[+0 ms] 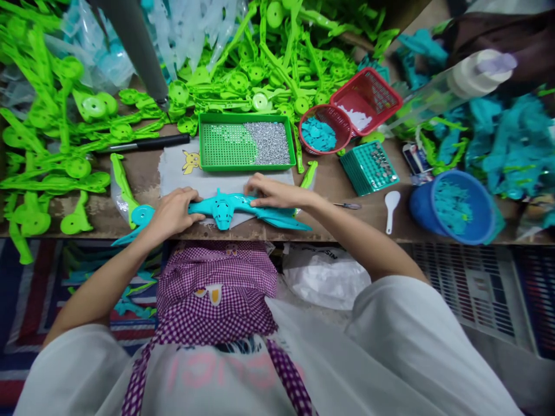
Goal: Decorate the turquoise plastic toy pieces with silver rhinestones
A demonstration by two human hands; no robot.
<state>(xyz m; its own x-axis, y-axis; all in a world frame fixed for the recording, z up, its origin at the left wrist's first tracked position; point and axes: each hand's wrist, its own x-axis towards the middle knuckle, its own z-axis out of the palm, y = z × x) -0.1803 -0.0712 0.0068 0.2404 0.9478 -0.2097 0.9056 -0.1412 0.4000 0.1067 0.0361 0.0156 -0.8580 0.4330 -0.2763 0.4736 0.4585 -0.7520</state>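
A turquoise plastic toy piece (223,211), with an animal-like head in its middle and wing shapes to the sides, lies across a light cloth (173,173) at the bench's front edge. My left hand (176,215) is closed around its left arm, thumb on the near side. Over the right arm of the piece, my right hand (271,192) has its fingers bent together, fingertips down at the surface; anything small between them is hidden. Bright green curved parts (124,188) stick out at both ends. Beyond the cloth's middle stands a green tray (247,167) with many small silvery screws.
Heaped green plastic parts (243,81) cover the back and left. A grey hanging tool (139,58) comes down at upper left. Red baskets (349,130), a teal rack (359,185), a white spoon (391,208) and a blue bucket (427,208) stand at right.
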